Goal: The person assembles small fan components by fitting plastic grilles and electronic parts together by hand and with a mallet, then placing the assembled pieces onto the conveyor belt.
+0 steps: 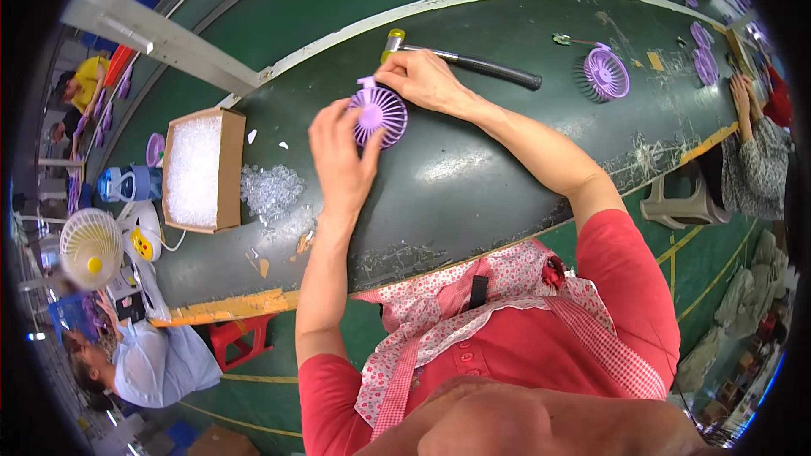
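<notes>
While the left hand curls around the left side of a round, purple plastic fan housing with radiating ribs, the right hand works at the short, pale purple stem on its upper edge. The housing is just over or on the dark green bench, in front of the person; whether it touches the surface is hard to tell. The left hand is partly open, fingers and thumb spread across the rim to grip it; the right is nearly closed, thumb and forefinger drawn together beside the stem, though whether they pinch the stem or some tiny part cannot be told. Judging by this pose, the step in hand is fitting or adjusting something at the stem, and the next move calls for a firm left hold and a small, well-aligned push from the right fingertips. Just beyond the right hand lies a hammer with a yellow-tipped head and black handle, near enough to take up should tapping be needed. To the left, a loose heap of small, clear plastic pieces lies beside an open brown cardboard box filled with whitish, translucent pieces.
</notes>
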Demonstrator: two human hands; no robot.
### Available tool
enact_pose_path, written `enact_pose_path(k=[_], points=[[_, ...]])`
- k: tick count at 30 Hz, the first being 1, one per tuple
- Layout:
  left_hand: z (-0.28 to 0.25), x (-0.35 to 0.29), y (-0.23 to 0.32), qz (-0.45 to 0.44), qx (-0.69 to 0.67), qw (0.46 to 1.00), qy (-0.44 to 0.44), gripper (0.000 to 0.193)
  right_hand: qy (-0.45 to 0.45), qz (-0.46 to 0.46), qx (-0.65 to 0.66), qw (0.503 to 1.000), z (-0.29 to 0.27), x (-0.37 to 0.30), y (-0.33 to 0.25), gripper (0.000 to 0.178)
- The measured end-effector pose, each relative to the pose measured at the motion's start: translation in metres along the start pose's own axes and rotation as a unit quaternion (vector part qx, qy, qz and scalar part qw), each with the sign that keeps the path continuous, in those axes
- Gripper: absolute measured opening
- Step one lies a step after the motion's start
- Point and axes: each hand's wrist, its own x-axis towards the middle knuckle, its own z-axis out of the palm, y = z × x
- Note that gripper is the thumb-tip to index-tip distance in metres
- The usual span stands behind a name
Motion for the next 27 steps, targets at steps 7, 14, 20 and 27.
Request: enact_pose_path(k=[7,14,20,27], points=[[0.006,-0.008,0.003,0.007,0.055,0.997,-0.053,0.041,-0.032,-0.204,-0.111,0.972,-0.024,-0.006,0.002,0.015],[0.007,-0.006,0.010,0.022,0.083,0.995,-0.043,0.041,0.029,-0.091,-0.357,0.929,-0.069,-0.025,0.033,0.029],[0.003,-0.009,0.009,0.008,0.069,0.997,-0.041,0.041,0.057,-0.114,-0.127,0.984,-0.068,-0.028,-0.028,0.027],[0.000,-0.004,0.009,0.016,0.039,0.999,-0.029,0.033,-0.088,-0.050,-0.145,0.984,-0.049,-0.037,-0.030,0.029]])
